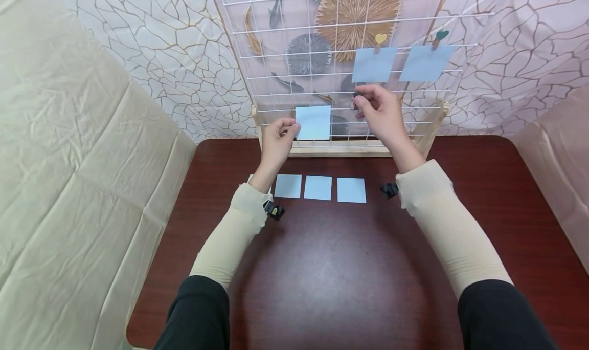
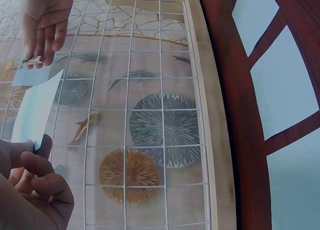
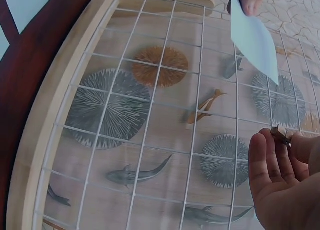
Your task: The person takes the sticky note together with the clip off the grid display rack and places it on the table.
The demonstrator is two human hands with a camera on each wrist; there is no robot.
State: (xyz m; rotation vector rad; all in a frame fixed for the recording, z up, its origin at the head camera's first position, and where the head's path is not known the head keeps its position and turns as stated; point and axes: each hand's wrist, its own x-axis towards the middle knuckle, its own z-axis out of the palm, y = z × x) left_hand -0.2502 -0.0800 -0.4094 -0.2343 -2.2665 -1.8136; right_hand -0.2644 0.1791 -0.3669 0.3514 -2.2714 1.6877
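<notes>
My left hand (image 1: 277, 144) pinches a light blue paper square (image 1: 313, 123) by its left edge, in front of the lower part of a white wire grid (image 1: 276, 78). In the left wrist view the paper (image 2: 37, 110) stands tilted between thumb and fingers. To the right, my right hand (image 1: 383, 115) pinches a small wooden clothespin (image 3: 281, 134); a dark green piece shows on it in the head view. The clothespin is apart from the paper. Two blue squares (image 1: 375, 65) (image 1: 427, 63) hang higher on the grid from clothespins, one with a yellow heart (image 1: 380, 39), one with a green heart (image 1: 442, 35).
Three more blue squares (image 1: 288, 186) (image 1: 318, 188) (image 1: 352, 190) lie in a row on the dark red table (image 1: 322, 278); the left forearm partly covers another at the row's left end. The grid stands in a wooden frame (image 1: 340, 151) at the table's back edge. Pale cloth (image 1: 69, 186) hangs at the left.
</notes>
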